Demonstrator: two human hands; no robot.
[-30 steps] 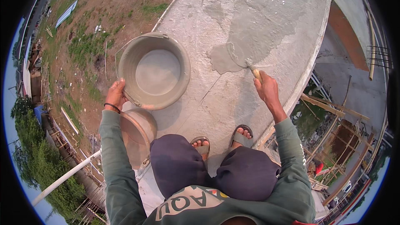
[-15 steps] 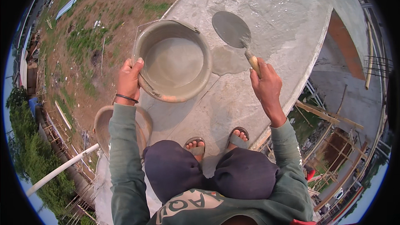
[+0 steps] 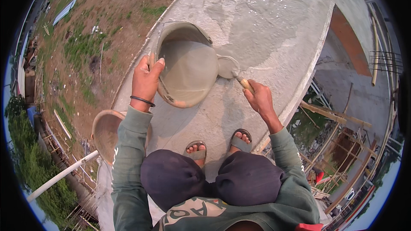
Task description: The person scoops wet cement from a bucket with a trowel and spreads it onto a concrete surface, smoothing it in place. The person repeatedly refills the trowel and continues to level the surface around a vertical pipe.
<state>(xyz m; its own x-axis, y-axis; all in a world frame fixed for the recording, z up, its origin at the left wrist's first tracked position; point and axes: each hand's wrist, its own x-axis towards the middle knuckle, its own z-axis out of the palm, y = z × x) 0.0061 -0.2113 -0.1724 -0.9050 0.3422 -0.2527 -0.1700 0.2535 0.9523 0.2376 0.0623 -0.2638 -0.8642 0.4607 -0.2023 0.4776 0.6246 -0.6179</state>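
My left hand [image 3: 146, 79] grips the left rim of a grey bucket [image 3: 179, 31], thumb over the edge. Tilted to the right, the bucket holds thin grey cement slurry [image 3: 192, 66] that comes up to its right rim. In my right hand [image 3: 259, 97] is the wooden handle of a round-bladed trowel [image 3: 227, 66]. The trowel's blade sits low beside the bucket's right rim, over a wet patch; whether it touches the slab is hard to make out.
A second bucket [image 3: 107, 130] stands behind my left forearm. Wet slurry [image 3: 274, 25] coats the far part of the concrete slab [image 3: 180, 124] where my sandalled feet stand. The slab's edges drop to grassy soil [image 3: 85, 55] on the left and timber scaffolding [image 3: 342, 145] on the right.
The bucket has tipped further to the right, and its slurry has shifted toward that rim. My right hand has brought the trowel down and nearer, beside the bucket.
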